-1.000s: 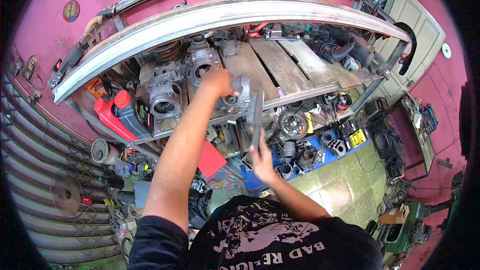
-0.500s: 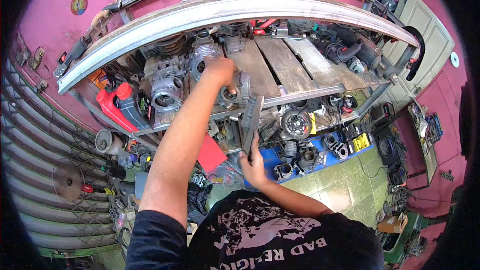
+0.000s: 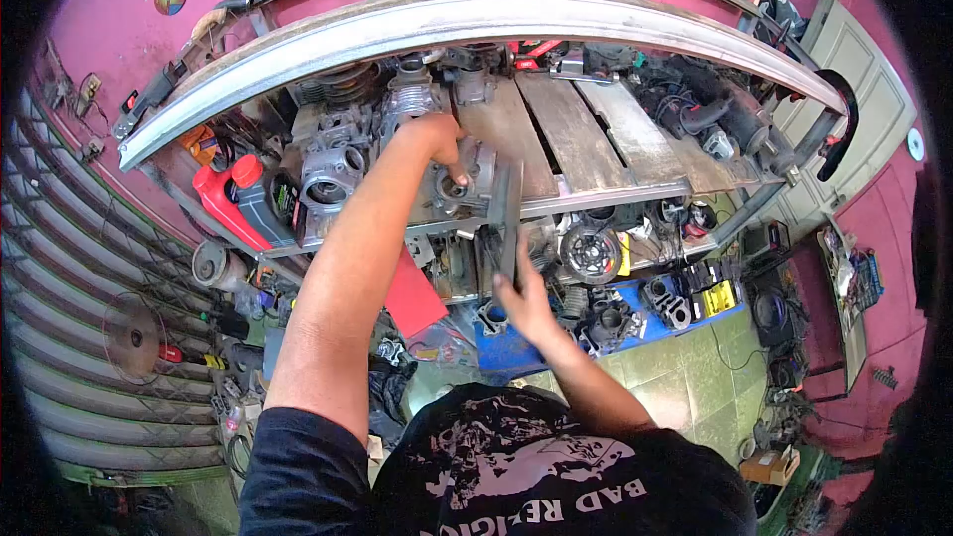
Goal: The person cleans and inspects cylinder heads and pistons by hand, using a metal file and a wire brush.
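Observation:
My left hand (image 3: 437, 139) grips a grey metal engine casing (image 3: 479, 174) on the wooden bench, one digit pointing down beside its round opening. The other fingers of that hand are partly hidden behind its back. To the right and lower, my right hand (image 3: 528, 306) is wrapped round the lower end of a long dark flat block (image 3: 508, 223). This block stands nearly upright in front of the bench edge, its upper end blurred close to the casing. More engine casings (image 3: 333, 179) and a finned cylinder (image 3: 412, 94) sit left of and behind my left hand.
Red and grey oil bottles (image 3: 248, 199) stand at the bench's left end. A white metal beam (image 3: 496, 15) crosses above the bench. Below are a disc-shaped part (image 3: 591, 252) and a blue tray (image 3: 511, 352) with engine parts. Power tools (image 3: 695, 119) lie at the right.
The block in my right hand has moved slightly right and its upper end has risen, now blurred. My left hand remains at the casing. The whole view has shifted a little.

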Tool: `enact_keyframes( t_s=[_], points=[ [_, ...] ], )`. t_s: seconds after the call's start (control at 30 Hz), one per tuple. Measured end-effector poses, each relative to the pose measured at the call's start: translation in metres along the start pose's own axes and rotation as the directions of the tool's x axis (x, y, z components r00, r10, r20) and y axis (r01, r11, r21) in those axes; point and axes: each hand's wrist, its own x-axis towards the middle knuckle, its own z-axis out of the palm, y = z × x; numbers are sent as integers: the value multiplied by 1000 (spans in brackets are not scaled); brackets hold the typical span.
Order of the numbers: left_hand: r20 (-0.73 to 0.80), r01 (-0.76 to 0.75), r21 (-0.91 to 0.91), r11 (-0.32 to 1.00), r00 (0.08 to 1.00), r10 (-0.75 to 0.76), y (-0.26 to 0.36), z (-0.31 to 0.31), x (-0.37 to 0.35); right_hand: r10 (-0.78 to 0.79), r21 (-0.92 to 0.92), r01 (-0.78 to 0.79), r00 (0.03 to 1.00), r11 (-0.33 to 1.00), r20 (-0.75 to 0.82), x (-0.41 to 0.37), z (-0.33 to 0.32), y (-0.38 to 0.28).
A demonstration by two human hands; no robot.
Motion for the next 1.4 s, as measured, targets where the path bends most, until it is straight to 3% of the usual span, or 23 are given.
enact_keyframes(
  t_s=[0.13,0.33,0.43,0.5,0.57,0.63,0.67,0.7,0.77,0.87,0.9,0.97,1.03,1.07,1.1,1.17,1.2,1.23,1.3,1.37,1.4],
  points=[
    [-102,-124,-126,984,989,111,-18,22,16,-55,-67,55,998,996,-8,-15,3,-5],
    [-46,-23,-114,993,999,18,-7,16,9,57,-73,-58,998,996,-5,67,-10,-2],
    [-89,88,-83,993,991,-95,-5,21,6,70,-120,-70,998,990,-6,40,-9,2],
    [-202,4,-147,989,979,-34,-19,34,16,-132,-177,125,991,976,-27,-3,10,11],
    [-213,-3,-147,989,977,-29,-14,29,0,28,40,-29,999,999,28,-29,19,6],
    [-221,-11,-152,988,975,-23,-8,32,-10,65,54,-66,998,996,24,-7,9,5],
    [-243,47,-105,993,967,-72,-5,35,-14,16,-100,-17,1000,995,-6,11,0,11],
    [-269,108,-57,993,956,-119,-2,38,-18,-36,-130,32,999,991,-24,29,-10,9],
    [-291,153,-117,981,939,-181,8,44,-32,168,-105,-160,983,982,70,60,-35,-5],
    [-338,217,-201,955,900,-275,22,48,-46,65,-21,-65,998,998,6,64,-26,20],
    [-354,237,-228,944,883,-307,25,49,-50,-30,-59,29,999,998,-25,54,-15,19],
    [-354,226,-257,940,883,-309,29,47,-56,-50,-162,36,995,986,-83,12,10,-4],
    [-352,233,-248,940,883,-312,25,49,-50,81,33,-78,994,996,-71,-23,27,-44],
    [-354,234,-249,940,881,-313,23,50,-48,83,166,-70,994,984,-75,-25,34,-36],
    [-374,235,-254,938,871,-320,23,52,-47,85,166,-71,994,984,-75,-15,36,-19],
    [-383,230,-260,938,867,-319,25,56,-47,-165,-225,117,964,967,-207,20,31,11],
    [-365,264,-251,931,865,-344,28,53,-51,232,7,-232,971,973,-63,35,14,-21],
    [-351,298,-242,923,860,-370,31,50,-53,11,-45,-18,990,999,-137,52,13,11],
    [-384,347,-259,902,819,-425,44,52,-51,121,48,-119,991,992,-48,72,3,4],
    [-461,397,-282,874,743,-486,48,57,-46,95,18,-95,994,995,-47,55,9,-8],
    [-452,384,-292,876,751,-481,49,53,-48,60,-5,-60,997,998,-52,45,15,-15]
  ],
)
